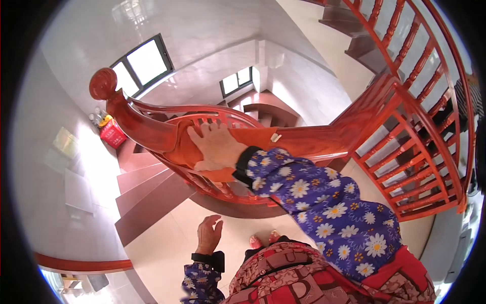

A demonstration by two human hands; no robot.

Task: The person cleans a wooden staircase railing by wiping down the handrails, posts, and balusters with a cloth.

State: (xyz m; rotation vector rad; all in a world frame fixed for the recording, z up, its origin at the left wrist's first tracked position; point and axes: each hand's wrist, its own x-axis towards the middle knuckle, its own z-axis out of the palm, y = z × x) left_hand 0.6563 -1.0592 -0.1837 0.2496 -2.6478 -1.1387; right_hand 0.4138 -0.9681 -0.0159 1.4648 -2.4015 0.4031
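Observation:
My right hand (216,146) lies spread on an orange cloth (253,139), its palm pressing it against the wide, glossy red-brown handrail (304,141). The cloth drapes over the rail's top and down its near side. A small pale tag shows at the cloth's right end. My left hand (208,234) hangs low over the floor, apart from the rail, its fingers loosely bent and nothing visible in it. Both wrists have dark bands below blue daisy-print sleeves.
A round wooden knob (103,83) tops the handrail's left end. Brown stairs (147,190) curve down behind the rail. A red container (112,133) with bottles stands by the wall. Balusters (405,167) line the right side, where a person in dark clothing (471,99) partly shows.

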